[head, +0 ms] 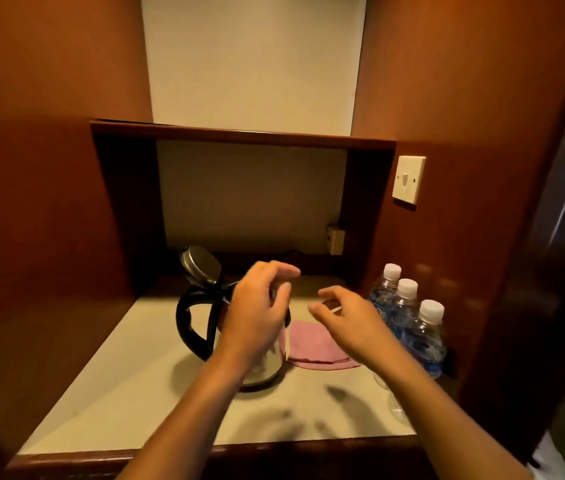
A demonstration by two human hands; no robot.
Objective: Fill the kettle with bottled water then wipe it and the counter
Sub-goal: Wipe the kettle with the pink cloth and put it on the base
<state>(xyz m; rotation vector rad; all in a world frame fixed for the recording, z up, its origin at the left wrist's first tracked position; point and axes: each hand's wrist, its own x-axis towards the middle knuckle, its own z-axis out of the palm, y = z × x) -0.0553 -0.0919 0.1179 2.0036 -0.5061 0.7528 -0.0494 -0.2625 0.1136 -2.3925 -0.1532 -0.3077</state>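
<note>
Item 1: kettle, steel body, black handle at left, lid tipped open; we find it at centre frame on the counter.
Item 2: pink cloth, folded, flat, just right of the kettle.
Item 3: 3 capped water bottles, lined up at right of frame by the wooden wall.
Item 4: left hand, above the kettle mouth, fingers loosely curled, holding nothing we can see.
Item 5: right hand, over the cloth, fingers relaxed, spread, empty.
Item 6: wall switch, upper right.
</note>
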